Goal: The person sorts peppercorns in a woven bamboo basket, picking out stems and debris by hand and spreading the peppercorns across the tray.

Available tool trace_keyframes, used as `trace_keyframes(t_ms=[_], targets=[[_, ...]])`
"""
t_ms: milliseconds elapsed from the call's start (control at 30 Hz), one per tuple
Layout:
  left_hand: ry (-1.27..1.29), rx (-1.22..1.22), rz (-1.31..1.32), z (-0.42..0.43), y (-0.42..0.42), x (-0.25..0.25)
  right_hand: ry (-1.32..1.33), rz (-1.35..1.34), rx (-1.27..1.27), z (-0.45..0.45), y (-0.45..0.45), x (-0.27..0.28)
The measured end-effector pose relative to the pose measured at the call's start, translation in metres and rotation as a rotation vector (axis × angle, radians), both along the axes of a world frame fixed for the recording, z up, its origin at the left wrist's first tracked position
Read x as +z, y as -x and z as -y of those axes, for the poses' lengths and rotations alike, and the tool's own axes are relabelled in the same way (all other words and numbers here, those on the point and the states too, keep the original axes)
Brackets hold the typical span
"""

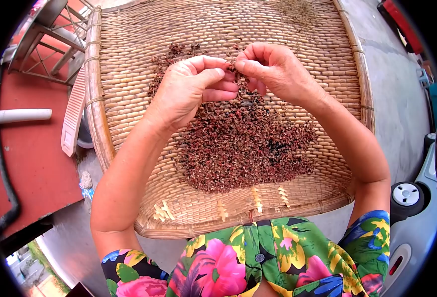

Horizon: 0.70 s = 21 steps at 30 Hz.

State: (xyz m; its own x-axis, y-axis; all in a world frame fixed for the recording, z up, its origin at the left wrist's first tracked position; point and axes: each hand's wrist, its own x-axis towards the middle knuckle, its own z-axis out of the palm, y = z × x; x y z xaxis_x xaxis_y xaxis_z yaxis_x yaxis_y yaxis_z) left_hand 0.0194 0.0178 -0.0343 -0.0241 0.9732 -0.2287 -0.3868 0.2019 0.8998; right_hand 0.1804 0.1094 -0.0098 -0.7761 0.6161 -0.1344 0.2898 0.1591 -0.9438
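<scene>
A heap of dried Sichuan peppercorns (pixel 243 148), reddish-brown husks mixed with black seeds, lies on a large woven bamboo tray (pixel 134 74). Above its far part my two hands meet. My left hand (pixel 193 86) pinches one side of a small peppercorn sprig (pixel 232 68) between thumb and index finger, its other fingers loosely bent. On the other side, thumb and forefinger of my right hand (pixel 273 69) close on the same sprig. The fingertips partly cover it. Darker clusters (pixel 171 57) lie beyond my left hand.
A thin pile of stems (pixel 298 12) rests at the tray's far right. Left of the tray are a pink slatted plastic piece (pixel 75 114), a metal-framed stool (pixel 50 39) and a white pipe (pixel 18 116). A wheeled toy car (pixel 411 198) stands at right.
</scene>
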Motion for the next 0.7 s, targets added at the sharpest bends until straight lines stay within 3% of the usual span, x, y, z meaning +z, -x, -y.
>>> trace_keyframes(t_ms=[167,333,433,500,700], targets=[[0.004,0.035,0.089,-0.002,-0.007,0.005,0.004,0.000,0.039,-0.006,-0.001,-0.003],[0.021,0.024,-0.075,0.000,-0.006,0.003,0.007,0.015,0.009,0.001,0.002,-0.002],[0.033,-0.048,-0.036,0.000,0.000,0.006,0.177,0.032,0.037,-0.003,-0.001,-0.001],[0.037,-0.072,0.014,0.001,0.003,0.006,0.420,-0.092,0.027,-0.007,-0.003,-0.001],[0.012,-0.026,0.068,-0.001,-0.007,0.007,0.272,-0.071,0.017,-0.007,-0.002,0.001]])
